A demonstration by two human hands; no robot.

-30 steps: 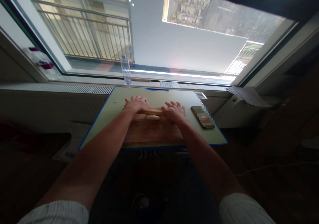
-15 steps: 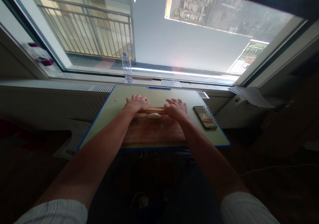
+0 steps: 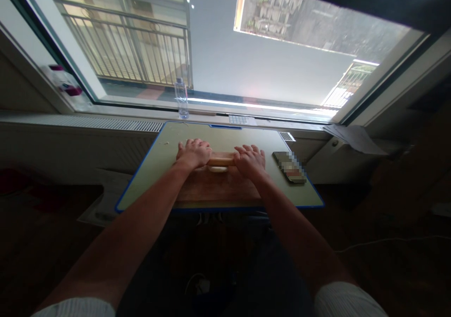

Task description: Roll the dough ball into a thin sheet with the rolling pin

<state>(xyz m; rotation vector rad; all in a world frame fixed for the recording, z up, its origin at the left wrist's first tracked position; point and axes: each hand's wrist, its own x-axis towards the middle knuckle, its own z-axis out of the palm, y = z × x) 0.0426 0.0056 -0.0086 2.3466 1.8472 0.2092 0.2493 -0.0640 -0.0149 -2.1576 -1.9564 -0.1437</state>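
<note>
A wooden rolling pin [image 3: 221,158] lies crosswise on a brown wooden board [image 3: 218,189]. Over its left end my left hand [image 3: 194,152] is curved, palm down. My right hand [image 3: 249,159] presses on the right end in the same way, its fingers pointing away from me. Both palms hide the pin's ends. A small pale piece of dough [image 3: 219,169] sits on the board right along the pin's near side, its far edge covered by the pin.
The board rests on a small pale table [image 3: 141,176] with a blue rim. At its right lies a phone [image 3: 289,167]. A clear bottle [image 3: 182,99] stands on the windowsill behind, and papers [image 3: 355,137] lie to the right.
The rolling pin has come slightly nearer to me, onto the far edge of the dough, with both hands on it. The dough shows narrower. The view has shifted a little.
</note>
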